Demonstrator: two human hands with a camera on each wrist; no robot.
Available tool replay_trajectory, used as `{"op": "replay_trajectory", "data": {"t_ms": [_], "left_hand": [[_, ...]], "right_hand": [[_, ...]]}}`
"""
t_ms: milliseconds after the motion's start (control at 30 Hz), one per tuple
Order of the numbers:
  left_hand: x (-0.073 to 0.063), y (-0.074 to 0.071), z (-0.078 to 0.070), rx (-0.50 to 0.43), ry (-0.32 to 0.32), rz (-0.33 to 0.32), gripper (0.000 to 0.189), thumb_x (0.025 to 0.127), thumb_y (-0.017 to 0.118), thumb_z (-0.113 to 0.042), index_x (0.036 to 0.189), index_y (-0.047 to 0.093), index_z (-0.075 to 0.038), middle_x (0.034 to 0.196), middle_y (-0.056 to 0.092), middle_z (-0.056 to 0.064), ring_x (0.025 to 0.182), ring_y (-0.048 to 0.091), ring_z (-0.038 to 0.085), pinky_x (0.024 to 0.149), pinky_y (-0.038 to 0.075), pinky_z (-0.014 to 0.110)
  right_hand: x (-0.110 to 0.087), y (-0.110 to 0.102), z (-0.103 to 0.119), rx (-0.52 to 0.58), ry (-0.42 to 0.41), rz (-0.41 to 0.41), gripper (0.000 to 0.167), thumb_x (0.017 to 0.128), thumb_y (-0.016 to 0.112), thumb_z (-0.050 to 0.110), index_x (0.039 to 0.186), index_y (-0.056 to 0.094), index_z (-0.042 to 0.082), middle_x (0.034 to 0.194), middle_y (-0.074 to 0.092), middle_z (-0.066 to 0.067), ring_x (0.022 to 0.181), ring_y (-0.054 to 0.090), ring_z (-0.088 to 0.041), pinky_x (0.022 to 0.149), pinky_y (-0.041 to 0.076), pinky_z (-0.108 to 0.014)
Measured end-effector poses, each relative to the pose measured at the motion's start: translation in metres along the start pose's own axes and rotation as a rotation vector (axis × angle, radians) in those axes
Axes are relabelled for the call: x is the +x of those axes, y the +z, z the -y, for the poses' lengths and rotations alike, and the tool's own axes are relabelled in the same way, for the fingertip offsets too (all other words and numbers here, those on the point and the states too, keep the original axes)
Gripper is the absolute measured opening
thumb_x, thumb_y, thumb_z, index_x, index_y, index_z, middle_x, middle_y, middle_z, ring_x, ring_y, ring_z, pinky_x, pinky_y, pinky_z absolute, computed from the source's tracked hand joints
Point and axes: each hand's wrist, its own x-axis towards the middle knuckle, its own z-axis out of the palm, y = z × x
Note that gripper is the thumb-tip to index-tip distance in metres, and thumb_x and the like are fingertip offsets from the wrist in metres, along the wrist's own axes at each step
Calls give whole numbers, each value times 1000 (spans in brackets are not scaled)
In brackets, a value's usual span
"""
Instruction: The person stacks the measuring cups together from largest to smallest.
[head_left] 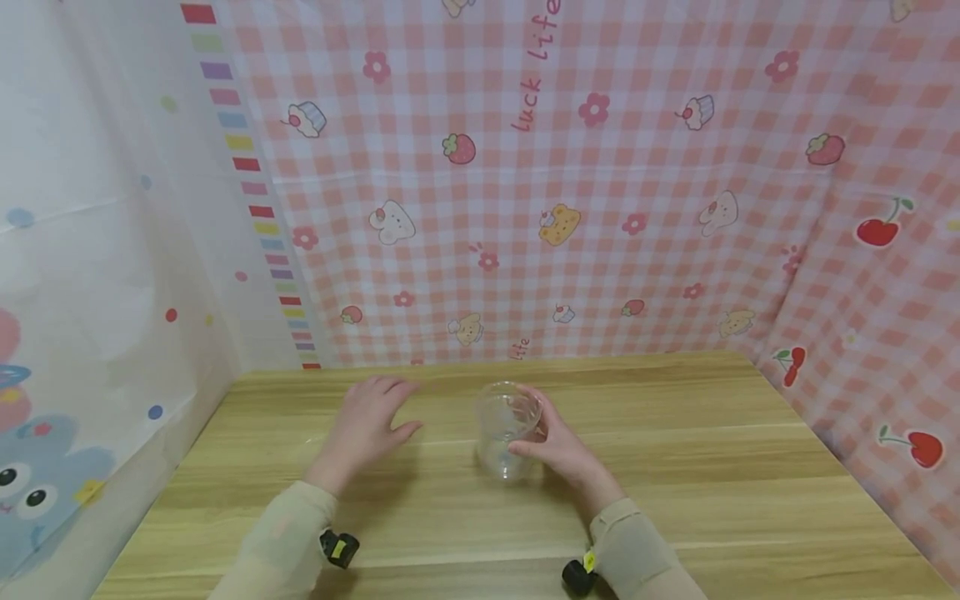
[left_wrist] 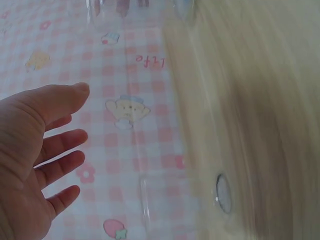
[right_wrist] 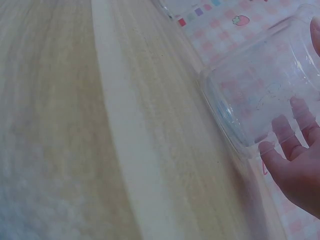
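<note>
- Clear jar (head_left: pixel 495 429) upright between hands; can't tell if touching table (head_left: pixel 450 525).
- Right hand (head_left: pixel 558 450): fingers, thumb curled round its side.
- Left hand (head_left: pixel 367 421): fingers spread, holding nothing.
- Likely light, stiff, slick; hold mid-wall.
</note>
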Motion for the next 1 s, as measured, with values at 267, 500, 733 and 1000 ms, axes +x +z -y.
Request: {"op": "replay_trajectory", "data": {"t_ms": [267,500,733,1000], "left_hand": [[-4,-9,13,-8,-102,61,57,77,86,-29,125,65,-6,116,68,14,108,60,35,91,46,57],[-4,-17,20,-22,-182,103,63,76,86,-31,129,63,-5,121,66,17,113,59,38,92,45,60],[-2,-23,24,-40,-230,175,68,77,85,-33,132,60,-3,126,63,20,116,56,41,96,42,63],[-2,-19,27,-83,-275,275,75,76,85,-35,137,55,-3,130,59,23,117,55,44,97,44,59]], "right_hand": [[0,0,0,0,15,-1,88,85,76,3,155,22,12,155,32,-21,143,29,-39,113,29,-51],[0,0,1,7,22,-2,89,85,76,4,155,22,12,155,32,-21,143,29,-40,114,28,-52],[-1,0,1,12,30,-4,90,85,77,4,155,21,12,156,31,-20,143,28,-40,114,28,-52],[-1,-1,0,12,24,1,89,86,76,5,155,21,12,156,31,-21,143,28,-40,114,28,-52]]}}
